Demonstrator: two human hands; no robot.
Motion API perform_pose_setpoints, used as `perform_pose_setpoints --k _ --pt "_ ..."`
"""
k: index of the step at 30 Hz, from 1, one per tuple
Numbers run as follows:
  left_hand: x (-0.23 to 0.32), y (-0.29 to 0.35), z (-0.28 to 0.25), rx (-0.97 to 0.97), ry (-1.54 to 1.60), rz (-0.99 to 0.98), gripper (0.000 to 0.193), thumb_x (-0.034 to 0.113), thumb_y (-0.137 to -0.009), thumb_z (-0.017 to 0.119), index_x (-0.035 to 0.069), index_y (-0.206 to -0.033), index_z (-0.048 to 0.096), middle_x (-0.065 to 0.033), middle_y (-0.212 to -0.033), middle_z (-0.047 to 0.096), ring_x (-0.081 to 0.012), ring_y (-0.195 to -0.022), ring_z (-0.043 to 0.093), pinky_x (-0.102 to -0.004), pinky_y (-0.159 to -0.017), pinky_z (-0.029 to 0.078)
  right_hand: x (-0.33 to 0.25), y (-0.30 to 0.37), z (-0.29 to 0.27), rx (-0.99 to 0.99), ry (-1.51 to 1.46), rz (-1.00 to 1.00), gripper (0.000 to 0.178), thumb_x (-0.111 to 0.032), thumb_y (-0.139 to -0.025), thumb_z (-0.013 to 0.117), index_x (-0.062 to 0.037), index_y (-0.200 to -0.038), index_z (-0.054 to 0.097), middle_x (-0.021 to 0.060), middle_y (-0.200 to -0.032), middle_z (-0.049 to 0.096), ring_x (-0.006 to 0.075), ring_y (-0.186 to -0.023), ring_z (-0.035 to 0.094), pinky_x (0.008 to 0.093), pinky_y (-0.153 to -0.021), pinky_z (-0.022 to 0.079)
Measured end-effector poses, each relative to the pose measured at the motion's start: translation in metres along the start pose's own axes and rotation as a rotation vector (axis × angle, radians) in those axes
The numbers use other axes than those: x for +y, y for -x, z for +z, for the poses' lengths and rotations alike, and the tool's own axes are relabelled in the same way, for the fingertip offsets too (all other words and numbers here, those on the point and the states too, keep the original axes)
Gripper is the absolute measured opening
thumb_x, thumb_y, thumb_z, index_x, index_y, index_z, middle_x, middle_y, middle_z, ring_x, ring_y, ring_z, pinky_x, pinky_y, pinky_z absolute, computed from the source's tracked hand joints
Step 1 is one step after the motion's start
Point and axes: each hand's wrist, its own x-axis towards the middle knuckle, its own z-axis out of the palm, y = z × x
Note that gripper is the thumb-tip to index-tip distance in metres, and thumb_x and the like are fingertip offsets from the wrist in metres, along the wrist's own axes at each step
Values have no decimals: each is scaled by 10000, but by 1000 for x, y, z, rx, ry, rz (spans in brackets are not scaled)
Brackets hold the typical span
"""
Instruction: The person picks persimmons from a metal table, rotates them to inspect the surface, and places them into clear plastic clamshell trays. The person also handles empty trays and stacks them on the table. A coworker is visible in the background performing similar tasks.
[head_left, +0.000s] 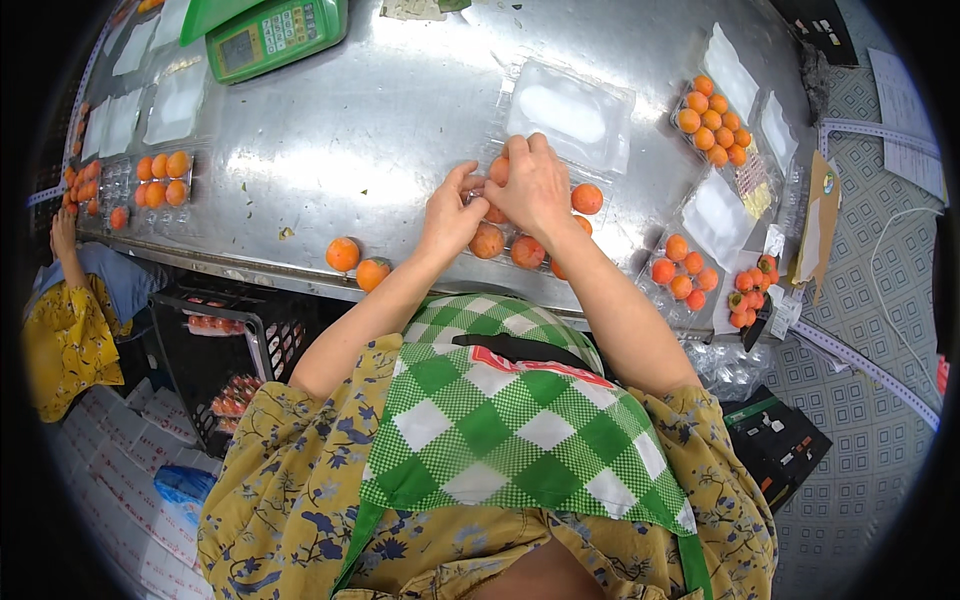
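In front of me a clear plastic clamshell box (567, 112) lies with its lid folded back, a white pad in the lid. Several round orange-red fruits (527, 252) sit in its near half. My right hand (535, 190) reaches over the box, its fingers bent around a fruit (499, 170) that they partly cover. Beside it, my left hand (452, 215) is at the box's left side, thumb and fingers apart and close to the fruits. Two loose fruits (343, 254) rest on the table edge left of my left forearm. My hands hide part of the box.
The metal table (300, 150) carries a green scale (270, 40) at the far left. Fruit boxes (161, 180) stand left, and another filled box (712, 122) stands right. A black crate (215, 350) is below the left edge. Another person's hand (64, 232) shows at far left.
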Motion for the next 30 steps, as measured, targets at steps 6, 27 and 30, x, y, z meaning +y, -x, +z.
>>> perform_pose_setpoints --k 6,27,30 --pt "12 2 0 -19 14 -78 543 32 -811 552 -32 -1340 448 -158 -1159 639 -216 -999 626 -315 -861 494 -3 -2 -4 -8 17 3 380 -204 -642 765 -19 -927 596 147 -958 549 305 -880 561 433 -742 470" --pt "24 3 0 -60 60 -133 548 -16 -842 495 -52 -1379 388 -165 -1216 579 -199 -1077 566 -326 -948 457 -4 1 2 51 64 -19 300 -143 -692 703 -11 -934 582 140 -929 539 304 -879 553 426 -715 500" --pt "24 3 0 -64 59 -147 555 -24 -835 491 -50 -1380 387 -170 -1221 575 -202 -1080 566 -327 -949 457 -3 2 3 39 49 -18 329 -136 -683 709 -3 -958 588 150 -947 540 311 -901 544 421 -715 506"
